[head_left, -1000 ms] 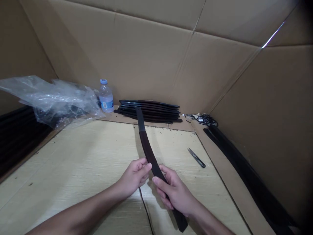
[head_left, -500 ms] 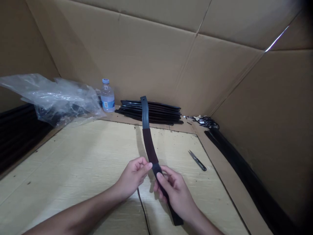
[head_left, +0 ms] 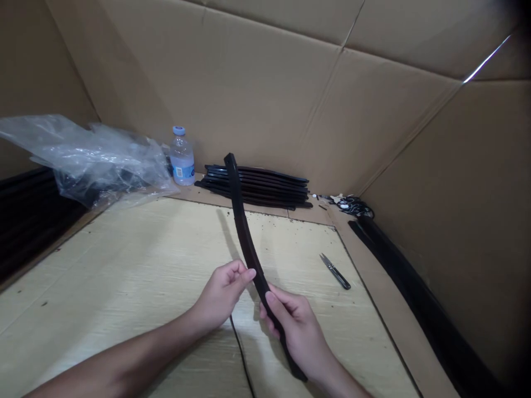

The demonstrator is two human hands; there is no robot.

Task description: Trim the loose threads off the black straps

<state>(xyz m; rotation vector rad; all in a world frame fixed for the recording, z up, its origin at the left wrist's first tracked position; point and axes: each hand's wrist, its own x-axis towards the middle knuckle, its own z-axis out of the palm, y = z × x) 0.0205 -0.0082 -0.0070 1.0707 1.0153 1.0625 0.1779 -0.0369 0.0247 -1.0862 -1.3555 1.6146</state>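
- Head view: the left forearm slants up from the lower left, its wrist nearly straight, and the left hand sits low over the board.
- That hand is closed in a pinch, thumb laid over the bent forefinger, other fingers curled under; it grips the cord, which trails out below it towards the bottom edge.
- The left thumb tip meets the strip at its left edge, just below the thicker middle section.
- The right forearm comes in from the lower right, and the right hand grasps the strip's lower part, thumb along the top, fingers wrapped beneath.
- The strip is held tilted, narrow side towards the camera, its far end raised in front of the stack and its near end passing just left of the right wrist.
- The snips lie on the board, right of the strip, apart from both hands.
- Behind, the bottle stands upright between the plastic bag and the stack.
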